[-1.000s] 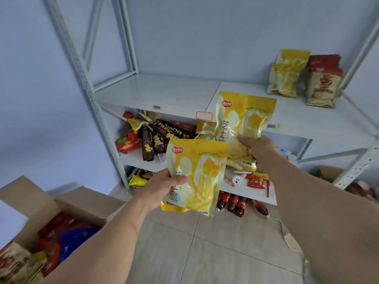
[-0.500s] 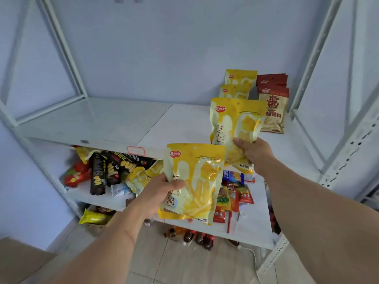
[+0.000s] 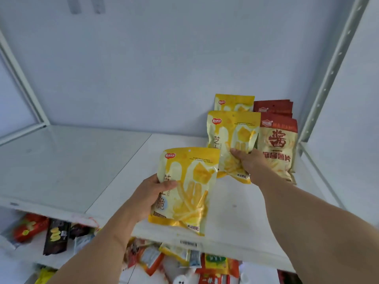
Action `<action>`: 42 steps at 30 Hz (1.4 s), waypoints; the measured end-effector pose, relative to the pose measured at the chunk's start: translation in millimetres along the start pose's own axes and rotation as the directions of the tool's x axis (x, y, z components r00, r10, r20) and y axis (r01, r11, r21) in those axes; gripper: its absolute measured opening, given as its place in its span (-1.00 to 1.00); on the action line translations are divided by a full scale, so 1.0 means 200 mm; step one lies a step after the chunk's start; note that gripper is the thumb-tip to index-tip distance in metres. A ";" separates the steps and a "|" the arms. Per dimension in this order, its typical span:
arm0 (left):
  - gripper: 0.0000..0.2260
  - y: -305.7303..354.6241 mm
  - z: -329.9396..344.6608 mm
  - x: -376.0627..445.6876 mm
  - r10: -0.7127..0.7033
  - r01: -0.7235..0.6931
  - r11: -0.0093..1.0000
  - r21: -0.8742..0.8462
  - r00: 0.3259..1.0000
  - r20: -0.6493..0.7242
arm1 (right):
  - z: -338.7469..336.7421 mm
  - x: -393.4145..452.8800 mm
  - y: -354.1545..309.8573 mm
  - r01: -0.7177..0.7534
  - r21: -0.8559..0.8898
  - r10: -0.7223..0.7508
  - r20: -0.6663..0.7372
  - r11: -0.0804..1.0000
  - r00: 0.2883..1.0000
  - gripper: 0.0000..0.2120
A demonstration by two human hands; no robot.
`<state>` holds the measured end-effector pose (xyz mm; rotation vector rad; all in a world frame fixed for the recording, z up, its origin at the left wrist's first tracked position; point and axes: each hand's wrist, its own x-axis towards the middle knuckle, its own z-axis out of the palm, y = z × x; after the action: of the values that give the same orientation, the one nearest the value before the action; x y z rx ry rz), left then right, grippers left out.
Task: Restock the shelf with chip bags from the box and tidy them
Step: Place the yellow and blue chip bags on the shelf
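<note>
My left hand [image 3: 148,196] grips a yellow chip bag [image 3: 188,189] by its left edge, upright above the front of the white shelf [image 3: 67,167]. My right hand [image 3: 249,165] grips a second yellow chip bag [image 3: 231,136] by its lower part, held upright over the shelf's back right. Directly behind it stands another yellow bag [image 3: 233,102] against the wall. To the right stand red-and-cream chip bags [image 3: 277,144], one behind another. The box is out of view.
The shelf's white upright post [image 3: 332,68] rises at the right and a slanted brace [image 3: 22,85] at the left. The lower shelf holds mixed snack packets [image 3: 55,236] and more packets [image 3: 184,259] under the front edge.
Both hands have carried their yellow bags up and forward over the shelf. The right bag now stands close in front of the yellow bags at the back right. The view has closed in.
</note>
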<state>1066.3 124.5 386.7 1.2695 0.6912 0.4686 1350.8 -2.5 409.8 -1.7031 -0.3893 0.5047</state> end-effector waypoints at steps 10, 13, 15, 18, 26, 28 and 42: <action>-0.64 0.10 0.06 0.53 -0.043 0.044 0.998 -0.033 0.999 0.016 | 0.07 0.52 0.09 -0.067 -0.043 0.066 -0.026 0.997 0.998 -0.61; -0.62 0.07 0.08 0.61 -0.063 0.063 0.997 -0.047 0.998 0.002 | 0.09 0.60 0.12 -0.077 -0.063 0.076 -0.023 0.995 0.997 -0.59; -0.61 0.05 0.09 0.65 -0.069 0.069 0.996 -0.061 0.998 -0.007 | 0.11 0.64 0.13 -0.065 -0.071 0.063 -0.035 0.995 0.997 -0.57; -0.61 0.03 0.11 0.69 -0.064 0.063 0.996 -0.065 0.998 -0.011 | 0.13 0.68 0.15 -0.042 -0.093 0.037 -0.057 0.995 0.998 -0.58; -0.65 0.03 0.16 0.72 -0.038 0.039 0.997 -0.059 0.999 0.019 | 0.18 0.63 0.13 -0.005 -0.166 -0.013 -0.103 0.986 0.995 -0.48; -0.67 0.04 0.16 0.73 -0.032 0.033 0.998 -0.057 0.999 0.025 | 0.17 0.60 0.11 -0.035 -0.178 0.016 -0.105 0.983 0.994 -0.39; -0.76 0.07 0.43 0.88 0.054 -0.062 0.995 0.077 0.993 0.101 | -0.04 0.12 0.14 0.223 -0.925 -0.322 0.120 0.306 0.939 -0.84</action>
<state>1253.3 186.1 375.8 1.3815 0.5958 0.4259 1375.2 -1.9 380.7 -2.6950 -1.0436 -0.1597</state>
